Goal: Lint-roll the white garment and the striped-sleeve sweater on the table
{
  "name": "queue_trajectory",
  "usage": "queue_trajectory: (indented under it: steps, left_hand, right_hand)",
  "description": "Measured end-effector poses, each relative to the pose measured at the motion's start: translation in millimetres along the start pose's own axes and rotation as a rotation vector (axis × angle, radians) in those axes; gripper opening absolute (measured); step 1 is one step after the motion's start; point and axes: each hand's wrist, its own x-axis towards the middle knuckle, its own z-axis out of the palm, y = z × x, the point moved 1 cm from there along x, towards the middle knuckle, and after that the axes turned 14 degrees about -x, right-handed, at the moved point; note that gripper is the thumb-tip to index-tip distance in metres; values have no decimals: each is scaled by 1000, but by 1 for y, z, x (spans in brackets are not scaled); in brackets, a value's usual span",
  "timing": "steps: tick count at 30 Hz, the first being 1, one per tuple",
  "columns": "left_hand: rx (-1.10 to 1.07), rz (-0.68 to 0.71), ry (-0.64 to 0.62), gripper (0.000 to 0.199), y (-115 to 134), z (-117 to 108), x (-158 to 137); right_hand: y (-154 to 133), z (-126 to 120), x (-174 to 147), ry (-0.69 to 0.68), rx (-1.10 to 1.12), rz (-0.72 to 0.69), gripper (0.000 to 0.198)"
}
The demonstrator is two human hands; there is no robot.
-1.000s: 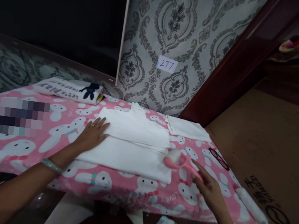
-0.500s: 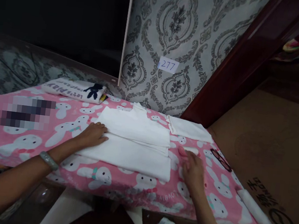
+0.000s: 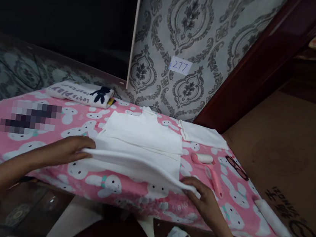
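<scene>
White garment: I judge it light, soft, limp; hold by the near-edge ends, where left hand and right hand pinch.

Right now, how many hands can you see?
2. The left hand holds the raised near edge of the white garment toward its left end, and the right hand holds that edge at its right end. No other hands show.

Domestic room, by its furnishings: silver-grey damask-patterned wallpaper; large black flat television screen, pale-edged; pink rabbit-print cloth, spread flat; glossy dark-red slanting post.
</scene>
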Motion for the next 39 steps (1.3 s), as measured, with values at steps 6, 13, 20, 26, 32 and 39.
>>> queue_trajectory:
  steps: [6,13,20,26,32,39]
  left_hand:
    - [-19,26,-9,25,12,26,-59]
    - [30,31,58,27,22,34,-80]
    - [46,61,47,25,2,44,-73]
    - [-14,82,135,26,-8,42,-65]
    - [-115,62,161,26,-13,36,-67]
    - [-78,39,228,35,-2,-15,17]
  right_hand:
    - [-12,3,-41,-120,0,46,24]
    - [-8,6,-47,-57,29,41,24]
    - [-7,12,-45,-101,15,75,24]
    - [-3,14,-35,-36,41,124,29]
    - [5,22,-37,19,128,145,31]
    - [2,8,45,288,182,186,39]
